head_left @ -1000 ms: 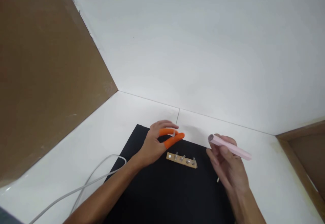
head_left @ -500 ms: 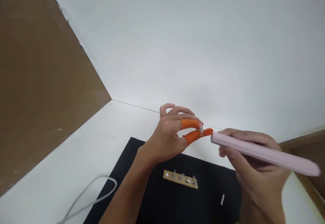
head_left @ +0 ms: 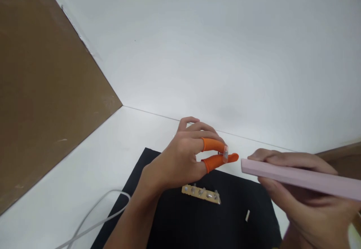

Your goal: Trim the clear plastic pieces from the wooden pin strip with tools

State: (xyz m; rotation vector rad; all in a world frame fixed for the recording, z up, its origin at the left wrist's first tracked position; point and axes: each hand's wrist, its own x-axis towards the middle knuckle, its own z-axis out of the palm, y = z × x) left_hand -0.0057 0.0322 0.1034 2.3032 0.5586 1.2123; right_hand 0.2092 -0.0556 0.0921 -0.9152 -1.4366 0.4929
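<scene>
My left hand [head_left: 184, 155] wears orange rubber finger covers on the thumb and index finger. Pinched between these two is a small clear piece [head_left: 225, 155] with a silvery streak; its exact kind does not show. My right hand [head_left: 313, 196] grips a long pale pink bar [head_left: 299, 177], thumb below and fingers above. The bar's near end points at the left thumb tip, a short gap apart. Below the left hand lies a tan strip [head_left: 200, 193] with several small clear pieces on it and a white dot at its left end.
A black mat [head_left: 197, 222] covers part of the white table. On it, to the right, lies a small white stick [head_left: 247, 216]. A pale cable [head_left: 98, 204] loops over the mat's left edge. Brown panel [head_left: 56, 91] stands left, white wall [head_left: 211, 53] behind.
The pink bar and my right hand have shifted right and slightly down, away from my left thumb. My left hand, still pinching the clear piece, is a little lower.
</scene>
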